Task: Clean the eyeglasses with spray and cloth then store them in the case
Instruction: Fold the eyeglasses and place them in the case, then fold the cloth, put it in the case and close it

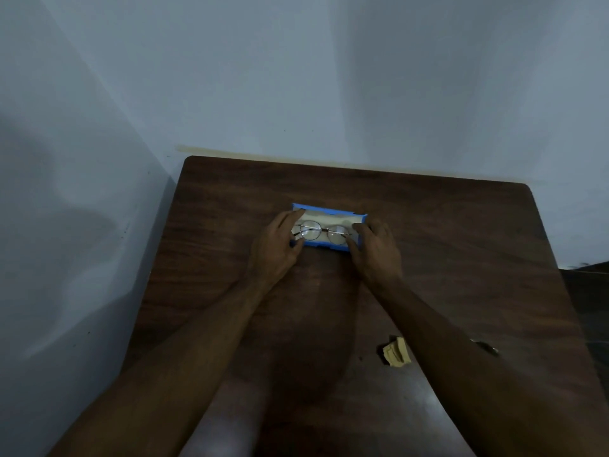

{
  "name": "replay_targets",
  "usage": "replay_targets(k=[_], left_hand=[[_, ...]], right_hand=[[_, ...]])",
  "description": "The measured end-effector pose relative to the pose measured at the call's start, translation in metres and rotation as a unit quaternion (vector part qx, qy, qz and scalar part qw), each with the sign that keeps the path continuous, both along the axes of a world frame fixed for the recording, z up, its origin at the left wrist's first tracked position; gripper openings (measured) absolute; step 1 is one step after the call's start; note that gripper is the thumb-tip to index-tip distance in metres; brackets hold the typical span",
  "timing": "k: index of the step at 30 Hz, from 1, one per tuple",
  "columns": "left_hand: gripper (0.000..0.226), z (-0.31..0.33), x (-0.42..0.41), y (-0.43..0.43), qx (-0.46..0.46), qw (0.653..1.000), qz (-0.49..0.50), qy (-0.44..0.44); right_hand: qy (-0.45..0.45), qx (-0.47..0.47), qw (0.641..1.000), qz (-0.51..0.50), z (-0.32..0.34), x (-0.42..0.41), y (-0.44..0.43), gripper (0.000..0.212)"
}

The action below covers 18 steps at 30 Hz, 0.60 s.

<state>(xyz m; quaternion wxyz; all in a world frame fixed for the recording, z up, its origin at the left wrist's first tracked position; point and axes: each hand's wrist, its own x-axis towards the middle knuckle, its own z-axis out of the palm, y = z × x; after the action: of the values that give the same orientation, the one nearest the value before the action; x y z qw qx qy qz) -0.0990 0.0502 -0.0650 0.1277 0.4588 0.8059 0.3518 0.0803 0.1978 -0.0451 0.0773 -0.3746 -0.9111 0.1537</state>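
while the eyeglasses (321, 233) lie inside the open blue case (329, 210), the left hand (275, 249) and right hand (375, 250) each pinch one end of the frame; a crumpled cloth (396, 352) sits nearer, well apart, on the table (461, 242).

Dim, bluish picture; soft focus, perhaps motion blur; edges bend outward.

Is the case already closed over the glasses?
No, the blue case lies open, with the eyeglasses visible inside.
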Motion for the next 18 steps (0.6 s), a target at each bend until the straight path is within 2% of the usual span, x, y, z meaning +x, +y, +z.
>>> replay_targets(k=[10,16,18], left_hand=[[0.065,0.001,0.012,-0.010,-0.002,1.000,0.006,0.013],[0.058,0.001,0.054,-0.022,0.018,1.000,-0.004,-0.019],[0.058,-0.001,0.074,-0.026,0.017,0.999,-0.013,-0.040]], right_hand=[[0.020,-0.020,1.000,-0.007,0.004,0.005,-0.007,0.035],[0.050,-0.050,0.997,-0.018,0.007,0.033,-0.026,0.038],[0.030,-0.046,0.998,-0.012,0.009,0.050,-0.038,0.034]])
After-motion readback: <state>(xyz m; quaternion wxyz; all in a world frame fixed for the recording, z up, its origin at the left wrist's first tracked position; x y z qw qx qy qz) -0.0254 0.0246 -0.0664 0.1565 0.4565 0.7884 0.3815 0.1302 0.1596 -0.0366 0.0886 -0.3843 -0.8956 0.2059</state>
